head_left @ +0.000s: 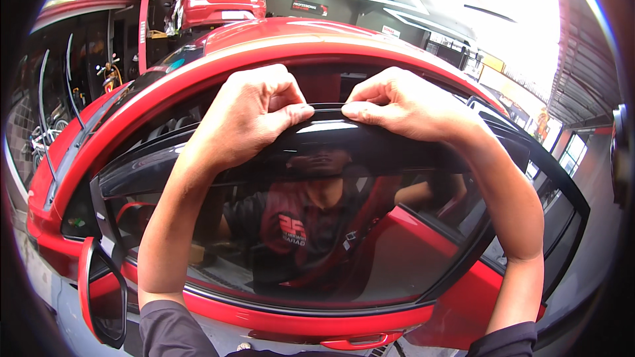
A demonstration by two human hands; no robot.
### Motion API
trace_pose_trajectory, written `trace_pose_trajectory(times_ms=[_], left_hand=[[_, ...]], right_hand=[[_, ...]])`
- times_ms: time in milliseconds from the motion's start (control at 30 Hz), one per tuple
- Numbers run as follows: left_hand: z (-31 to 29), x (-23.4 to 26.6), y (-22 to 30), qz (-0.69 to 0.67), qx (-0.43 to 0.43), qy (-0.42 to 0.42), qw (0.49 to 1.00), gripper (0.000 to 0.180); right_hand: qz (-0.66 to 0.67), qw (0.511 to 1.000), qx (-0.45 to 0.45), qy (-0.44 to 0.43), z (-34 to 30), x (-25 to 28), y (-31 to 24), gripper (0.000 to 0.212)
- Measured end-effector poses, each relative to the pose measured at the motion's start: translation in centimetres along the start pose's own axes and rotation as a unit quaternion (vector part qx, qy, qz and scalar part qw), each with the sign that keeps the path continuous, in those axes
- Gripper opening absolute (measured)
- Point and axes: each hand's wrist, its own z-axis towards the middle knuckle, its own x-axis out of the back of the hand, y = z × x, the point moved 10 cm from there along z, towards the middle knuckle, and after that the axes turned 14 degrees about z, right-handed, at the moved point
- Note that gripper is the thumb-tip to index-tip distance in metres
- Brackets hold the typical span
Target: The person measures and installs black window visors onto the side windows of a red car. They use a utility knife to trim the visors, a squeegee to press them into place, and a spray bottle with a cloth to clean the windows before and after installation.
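Observation:
In front of me stands the door of a red car (264,320), swung away from the body so that a gap shows below the roof edge. A glossy black window visor (324,133) curves along the top of the door frame, above the dark window glass (370,271). My left hand (261,106) pinches its upper edge near the middle, thumb toward me and fingers curled behind. A short way to the right, my right hand (390,102) pinches the same edge in the same manner. The fingertips behind the edge are partly hidden. Reflections cover the glass.
The side mirror (102,291) sticks out at the lower left, and a red door handle (360,342) lies at the bottom. The red roof (291,30) arches beyond my hands. Another red car (221,1) is raised behind, beside a red lift post (145,20).

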Motion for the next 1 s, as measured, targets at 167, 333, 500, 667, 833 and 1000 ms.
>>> trace_pose_trajectory(times_ms=[167, 333, 500, 667, 833, 1000], left_hand=[[0.2, -0.9, -1.0, -0.059, 0.004, -0.044, 0.997, 0.013], [-5.4, 4.6, -1.5, 0.132, -0.107, 0.093, 0.981, 0.020], [-7.3, 7.9, -7.3, 0.016, 0.019, 0.084, 0.996, 0.008], [-5.3, 6.3, -8.7, -0.062, 0.059, -0.032, 0.996, 0.014], [-5.2, 5.6, -9.3, -0.164, 0.059, -0.070, 0.982, 0.015], [-6.8, 7.3, -7.9, -0.011, -0.056, -0.017, 0.998, 0.040]], right_hand=[[0.047, 0.999, -0.005, 0.003, 0.3, 0.0, 1.6, 0.032], [0.132, 0.991, 0.018, 0.016, 0.2, -0.3, 1.3, 0.034], [0.018, 0.995, 0.092, -0.023, 3.7, -4.4, -4.7, 0.038], [-0.029, 0.998, 0.028, -0.039, 6.1, -6.3, -5.3, 0.036], [-0.013, 0.999, 0.027, -0.016, 6.3, -6.2, -5.1, 0.036], [-0.049, 0.984, 0.164, 0.057, 4.8, -6.4, -6.6, 0.043]])
